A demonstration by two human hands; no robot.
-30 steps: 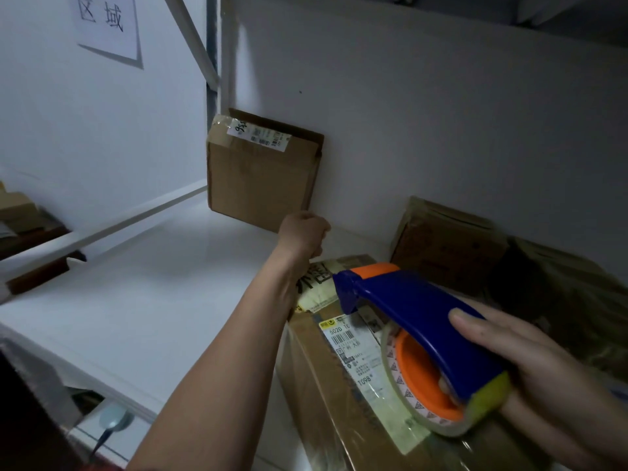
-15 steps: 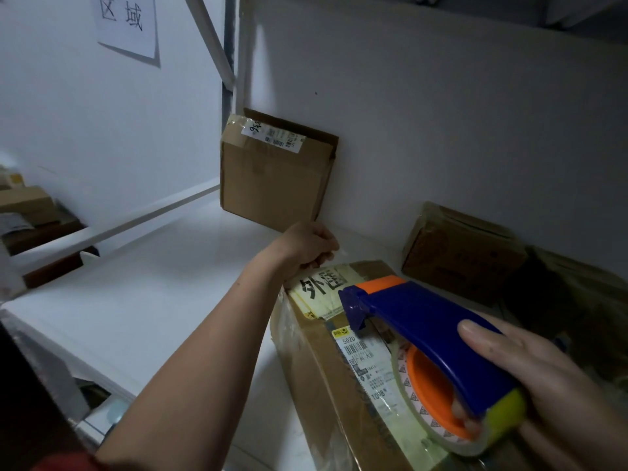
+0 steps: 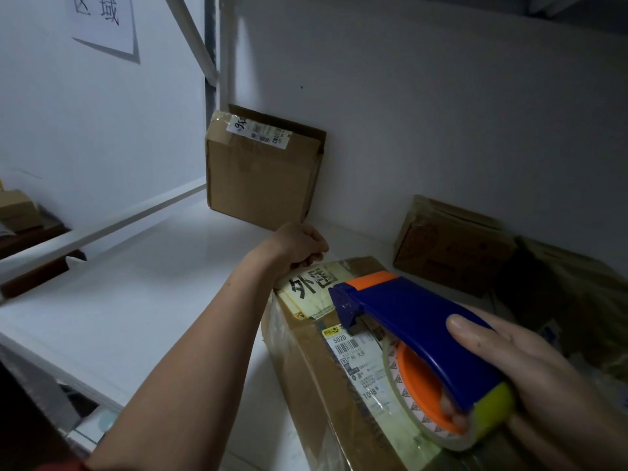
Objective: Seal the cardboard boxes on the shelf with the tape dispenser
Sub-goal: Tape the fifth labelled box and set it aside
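From the head camera, the person's left hand (image 3: 299,244) is reaching across the white shelf (image 3: 136,300), its fingers curling over the far top edge of the nearest cardboard box (image 3: 306,362) and gripping it. That box is lying on the shelf at the lower right, labels facing up. The right hand (image 3: 530,379) is wrapping round the blue and orange tape dispenser (image 3: 418,321), thumb lying along the top of the handle. It is holding the dispenser's front end just over the box's labelled top; whether they are touching is unclear. A second box (image 3: 258,178) is standing upright against the back wall. A third box (image 3: 452,249) is sitting further right, near the wall.
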